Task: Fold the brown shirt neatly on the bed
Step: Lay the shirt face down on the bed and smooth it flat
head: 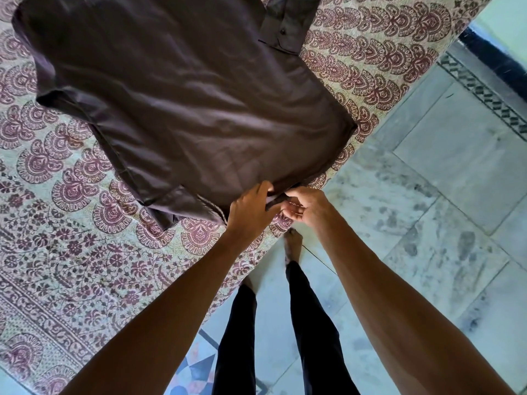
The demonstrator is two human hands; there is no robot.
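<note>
Both hands meet at the near edge of the brown shirt [182, 104], right where it reaches the side of the bed [85, 266]. The left hand [251, 212] lies knuckles up with its fingers curled over the cloth, and the right hand [306, 205] is clenched around a bunched bit of the same edge, a strip of dark fabric showing between thumb and fingers. The two hands are just beside each other, almost touching.

The shirt lies spread flat across the patterned bedsheet [370, 61], its back upward, with soft creases running through it. One cuffed sleeve [285, 27] with a small button stretches off toward the far side, and another fold of sleeve [174, 205] sits by the left hand. The person stands barefoot on the pale marble floor [427, 195] close against the bed, legs in black trousers [308, 323].
</note>
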